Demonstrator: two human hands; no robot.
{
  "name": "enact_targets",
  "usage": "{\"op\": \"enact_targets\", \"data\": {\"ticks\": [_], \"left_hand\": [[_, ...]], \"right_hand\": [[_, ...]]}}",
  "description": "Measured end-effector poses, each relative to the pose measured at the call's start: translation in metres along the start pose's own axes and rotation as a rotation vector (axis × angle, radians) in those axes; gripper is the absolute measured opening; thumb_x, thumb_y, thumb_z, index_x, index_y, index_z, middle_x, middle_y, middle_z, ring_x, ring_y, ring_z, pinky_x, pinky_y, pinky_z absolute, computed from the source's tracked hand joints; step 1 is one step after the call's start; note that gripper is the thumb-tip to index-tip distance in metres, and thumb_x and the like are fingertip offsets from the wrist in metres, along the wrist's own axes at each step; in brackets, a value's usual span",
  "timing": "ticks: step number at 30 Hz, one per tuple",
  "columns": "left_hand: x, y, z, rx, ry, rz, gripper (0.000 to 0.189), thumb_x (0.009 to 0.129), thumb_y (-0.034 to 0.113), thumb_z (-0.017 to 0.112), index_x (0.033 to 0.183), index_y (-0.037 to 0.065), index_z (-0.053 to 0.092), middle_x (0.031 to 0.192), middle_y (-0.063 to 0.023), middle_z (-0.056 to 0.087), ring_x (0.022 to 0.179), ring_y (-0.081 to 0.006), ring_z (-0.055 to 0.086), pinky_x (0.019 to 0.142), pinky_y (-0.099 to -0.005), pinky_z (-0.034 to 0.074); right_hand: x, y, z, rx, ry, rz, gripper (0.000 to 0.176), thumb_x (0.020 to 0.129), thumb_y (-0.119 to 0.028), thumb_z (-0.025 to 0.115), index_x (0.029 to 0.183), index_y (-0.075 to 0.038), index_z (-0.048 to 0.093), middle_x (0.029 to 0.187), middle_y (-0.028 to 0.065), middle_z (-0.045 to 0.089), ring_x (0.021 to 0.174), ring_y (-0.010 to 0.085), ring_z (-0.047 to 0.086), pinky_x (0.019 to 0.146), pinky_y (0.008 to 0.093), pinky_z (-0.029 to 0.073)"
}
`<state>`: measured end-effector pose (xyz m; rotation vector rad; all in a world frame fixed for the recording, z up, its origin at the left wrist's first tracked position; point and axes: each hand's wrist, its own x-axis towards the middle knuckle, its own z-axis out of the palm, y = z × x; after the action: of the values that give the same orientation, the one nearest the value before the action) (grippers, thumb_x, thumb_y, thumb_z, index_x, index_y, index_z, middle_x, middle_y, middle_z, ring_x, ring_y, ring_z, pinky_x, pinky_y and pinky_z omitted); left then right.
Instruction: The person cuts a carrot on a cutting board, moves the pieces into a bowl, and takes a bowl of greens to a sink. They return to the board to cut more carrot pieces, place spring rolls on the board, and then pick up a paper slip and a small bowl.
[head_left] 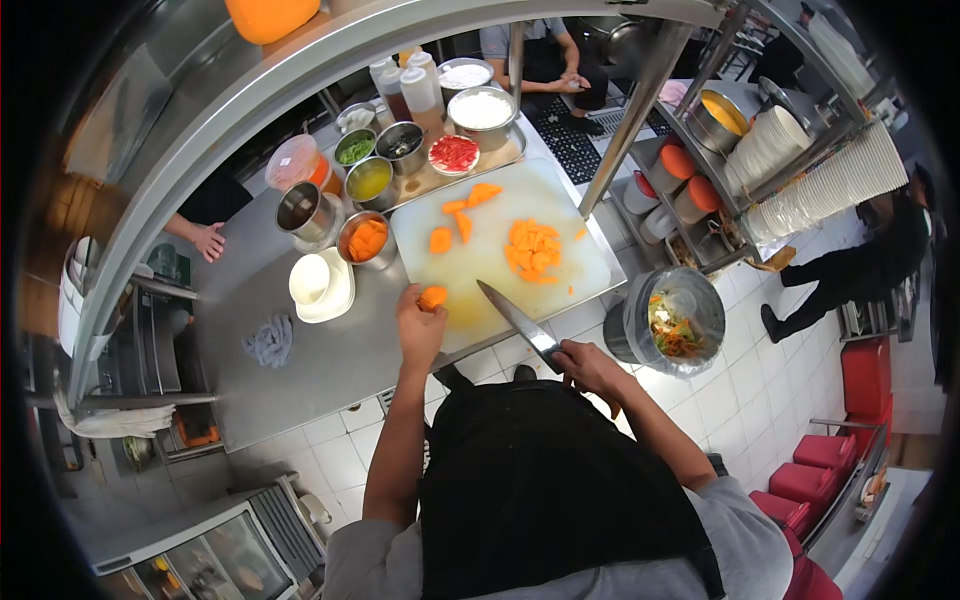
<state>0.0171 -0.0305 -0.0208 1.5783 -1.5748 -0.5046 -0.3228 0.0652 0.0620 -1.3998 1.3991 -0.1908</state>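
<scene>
My left hand [421, 325] is closed around an orange vegetable piece [432, 298] at the near left edge of the white cutting board [480, 225]. In my right hand [590, 366] is the handle of a large knife [520, 322], its blade pointing up and left over the board's near edge. A pile of cut orange pieces [532, 250] lies on the right of the board, with larger chunks [441, 239] toward the left and back. Just left of the board stands a metal container [367, 240] holding more orange pieces.
White bowls [322, 287], a grey cloth [269, 341], sauce bottles [417, 92] and ingredient containers [371, 181] share the steel counter. A lined waste bin [665, 322] stands at the right. Another person's hand [209, 242] rests at the counter's left; other people are farther off.
</scene>
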Motion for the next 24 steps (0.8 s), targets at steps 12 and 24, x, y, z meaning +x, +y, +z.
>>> {"op": "enact_targets", "data": {"ticks": [12, 24], "left_hand": [[0.006, 0.008, -0.034, -0.707, -0.149, -0.495, 0.037, 0.093, 0.002, 0.073, 0.129, 0.001, 0.062, 0.109, -0.008, 0.07, 0.091, -0.0115, 0.065, 0.073, -0.0273, 0.052], [-0.01, 0.033, 0.004, 0.113, 0.031, 0.134, 0.038, 0.078, 0.004, 0.075, 0.114, -0.001, 0.063, 0.114, -0.02, 0.062, 0.111, -0.0396, 0.058, 0.096, -0.0462, 0.049]], "right_hand": [[0.0, -0.009, -0.004, -0.028, 0.006, -0.027, 0.031, 0.109, -0.03, 0.051, 0.107, 0.0, 0.059, 0.082, 0.0161, 0.073, 0.061, 0.0214, 0.068, 0.06, 0.0385, 0.054], [-0.007, -0.03, 0.023, -0.358, 0.165, -0.267, 0.057, 0.106, -0.032, 0.055, 0.16, -0.023, 0.038, 0.102, 0.0257, 0.057, 0.087, 0.0426, 0.065, 0.079, 0.0505, 0.056]]}}
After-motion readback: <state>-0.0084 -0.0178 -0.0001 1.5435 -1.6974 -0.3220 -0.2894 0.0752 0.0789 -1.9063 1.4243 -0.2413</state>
